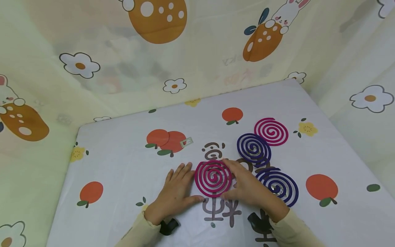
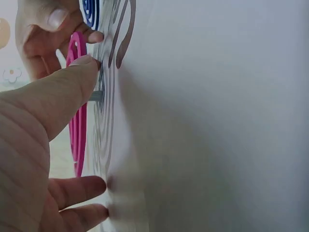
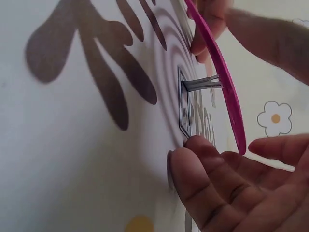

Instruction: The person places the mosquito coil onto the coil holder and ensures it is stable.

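A pink mosquito coil (image 1: 213,178) lies roughly level in front of me, held above the cloth by a small metal stand (image 3: 184,104). The stand's upright meets the coil near its middle in the right wrist view. At the coil's left edge is my left hand (image 1: 175,193), fingers spread and fairly straight, fingertips low on the cloth. My right hand (image 1: 248,181) curves loosely around the right edge, its index finger by the upper rim and thumb by the lower rim. Neither hand plainly grips the coil.
Two dark blue mosquito coils (image 1: 254,148) and another pink mosquito coil (image 1: 271,131) lie to the right. A flat metal stand (image 1: 186,142) rests on the patterned tablecloth (image 1: 117,164) at the upper left. Behind the table hangs a printed curtain (image 1: 210,55).
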{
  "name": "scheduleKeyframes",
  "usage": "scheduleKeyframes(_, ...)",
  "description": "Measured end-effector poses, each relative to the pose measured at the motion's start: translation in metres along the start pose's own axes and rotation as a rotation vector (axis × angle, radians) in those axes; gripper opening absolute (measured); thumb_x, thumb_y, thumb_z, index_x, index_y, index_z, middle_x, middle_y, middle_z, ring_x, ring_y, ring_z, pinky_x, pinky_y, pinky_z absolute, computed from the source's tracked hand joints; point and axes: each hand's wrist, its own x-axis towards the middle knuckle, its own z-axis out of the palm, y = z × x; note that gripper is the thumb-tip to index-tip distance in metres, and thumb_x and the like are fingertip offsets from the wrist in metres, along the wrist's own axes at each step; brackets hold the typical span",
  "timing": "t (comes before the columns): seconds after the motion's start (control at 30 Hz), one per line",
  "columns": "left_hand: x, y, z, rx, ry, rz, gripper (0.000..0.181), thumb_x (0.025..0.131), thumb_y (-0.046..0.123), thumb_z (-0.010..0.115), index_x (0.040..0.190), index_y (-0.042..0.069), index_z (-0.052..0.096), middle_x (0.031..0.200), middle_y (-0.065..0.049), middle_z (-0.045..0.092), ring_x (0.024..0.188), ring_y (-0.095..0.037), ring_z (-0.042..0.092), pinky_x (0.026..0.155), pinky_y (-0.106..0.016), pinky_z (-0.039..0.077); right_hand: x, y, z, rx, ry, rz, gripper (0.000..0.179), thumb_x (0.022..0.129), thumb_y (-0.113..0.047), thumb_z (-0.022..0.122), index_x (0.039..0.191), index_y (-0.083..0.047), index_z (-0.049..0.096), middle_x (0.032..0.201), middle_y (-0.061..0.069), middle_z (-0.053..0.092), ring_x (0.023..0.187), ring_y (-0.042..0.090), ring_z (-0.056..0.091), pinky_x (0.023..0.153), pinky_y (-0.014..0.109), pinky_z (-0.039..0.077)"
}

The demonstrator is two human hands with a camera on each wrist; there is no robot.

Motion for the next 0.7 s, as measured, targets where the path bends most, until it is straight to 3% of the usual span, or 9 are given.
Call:
scheduleKeyframes(0.07,0.002,0.002,0.0,0.004,0.003,-0.004,0.09,0.083,0.059,0.081,0.151,0.008,0.051,0.166,-0.013,0.038,0.155,-0.038,0.028,0.121,-0.068,0.021,-0.001,-0.001,0.0,-0.034,-0.021,-0.025,0.11,0.071,-0.015,0.096,0.162,-0.005,0.034,0.163,0.019,0.038,0.149,0.045,0.037,0.113,0.064,0.038)
scheduleKeyframes(0.13,0.003,0.003,0.0,0.01,0.008,-0.005,0.092,0.082,0.06,0.081,0.151,0.007,0.051,0.166,-0.013,0.038,0.155,-0.038,0.029,0.121,-0.068,0.022,-0.002,-0.003,0.0,-0.064,-0.028,-0.044,0.11,0.072,-0.012,0.095,0.162,-0.004,0.032,0.165,0.02,0.035,0.15,0.047,0.035,0.114,0.064,0.037)
scheduleKeyframes(0.4,0.012,0.007,0.002,0.018,0.058,-0.003,0.097,0.081,0.058,0.083,0.154,0.004,0.046,0.163,-0.016,0.041,0.153,-0.04,0.033,0.12,-0.068,0.023,0.003,-0.005,-0.002,-0.189,-0.004,-0.062,0.104,0.075,-0.009,0.092,0.161,-0.001,0.034,0.164,0.021,0.037,0.147,0.047,0.039,0.113,0.061,0.04)
scheduleKeyframes(0.7,0.03,0.008,-0.002,0.046,0.104,-0.048,0.089,0.084,0.058,0.081,0.149,0.005,0.05,0.161,-0.017,0.044,0.149,-0.04,0.039,0.119,-0.066,0.029,0.023,-0.005,-0.007,-0.244,0.046,-0.11,0.098,0.076,-0.005,0.091,0.157,0.006,0.037,0.161,0.024,0.039,0.148,0.045,0.04,0.113,0.058,0.041)
